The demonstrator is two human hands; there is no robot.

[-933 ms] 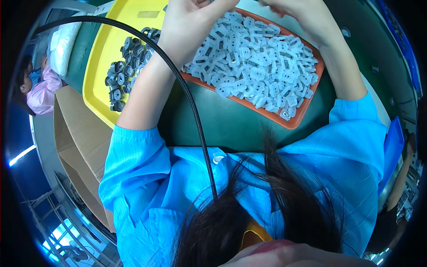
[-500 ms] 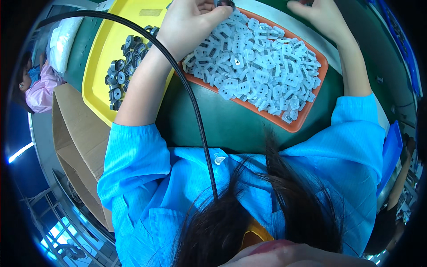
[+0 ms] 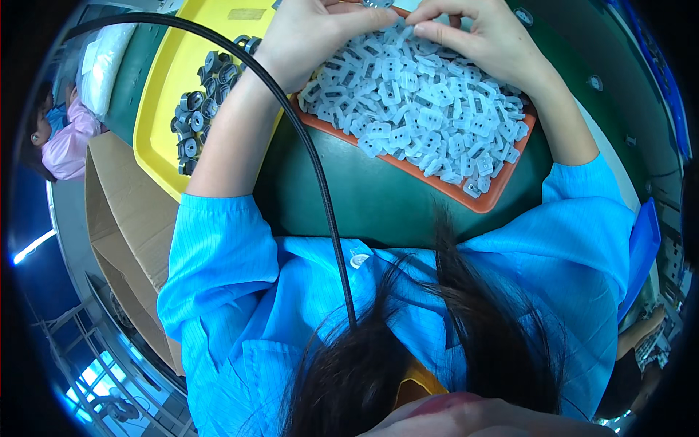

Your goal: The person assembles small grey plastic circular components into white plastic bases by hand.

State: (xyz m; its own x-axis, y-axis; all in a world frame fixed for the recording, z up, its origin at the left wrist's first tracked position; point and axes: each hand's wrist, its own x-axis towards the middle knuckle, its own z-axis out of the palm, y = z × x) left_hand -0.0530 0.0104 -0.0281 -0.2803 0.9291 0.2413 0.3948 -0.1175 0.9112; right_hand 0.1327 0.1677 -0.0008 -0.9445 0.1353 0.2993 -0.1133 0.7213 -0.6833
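1. A heap of small white plastic parts [image 3: 419, 109] fills an orange tray [image 3: 502, 197]; the tray lies on a green table top [image 3: 364, 197], tilted in the view, its near rim toward the person's chest.

2. The left hand [image 3: 309, 36] rests over the upper left part of the heap, fingers curled inward and nearly closed; its fingertips meet near the top edge of the view, where a small part seems pinched, though the edge cuts it off and I cannot tell for sure.

3. The right hand [image 3: 480, 40] lies over the upper middle of the heap, fingers bent and drawn together toward the left hand; thumb and forefinger close on a white piece at the top of the pile; the remaining parts lie under and below the palm, touching it.

4. Both hands sit close together, fingertips almost touching, directly above the far end of the tray.

5. A yellow tray [image 3: 164, 109] lies just left of the orange one; it holds dark round parts [image 3: 200, 95] in a cluster beside the left forearm.

6. A black cable [image 3: 320, 189] arcs across the left forearm and down the blue smock [image 3: 240, 291].

7. A cardboard box [image 3: 120, 211] stands at the left; another person in pink [image 3: 65, 142] is beyond it.
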